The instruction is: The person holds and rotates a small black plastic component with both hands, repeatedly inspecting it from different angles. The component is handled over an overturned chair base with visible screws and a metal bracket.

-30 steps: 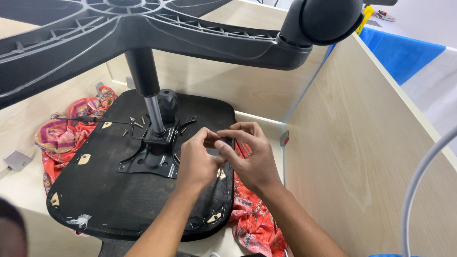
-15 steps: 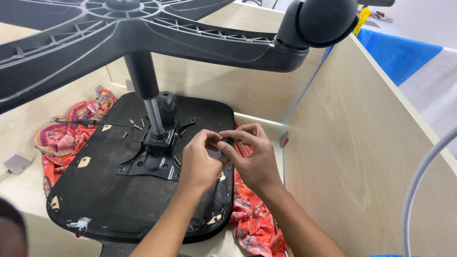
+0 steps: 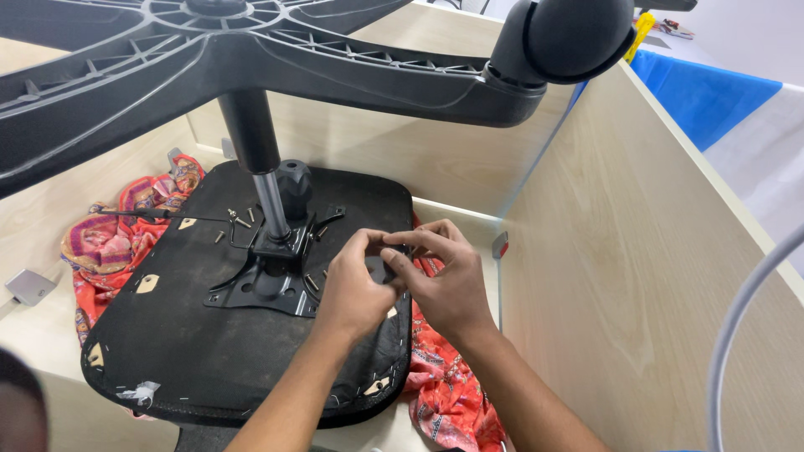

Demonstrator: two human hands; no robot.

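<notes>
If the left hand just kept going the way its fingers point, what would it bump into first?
The left hand points up and right, straight at the small dark part pinched between both hands, with the right hand's fingers just behind. Depth is hard to judge, but they already appear to be touching.

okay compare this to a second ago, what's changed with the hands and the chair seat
Very little. Both hands have stayed together over the right side of the upturned seat, the left hand and right hand still pinching a small dark part between their fingertips, shifted only slightly. The metal plate, loose screws, chair base and red cloth have not moved.
</notes>
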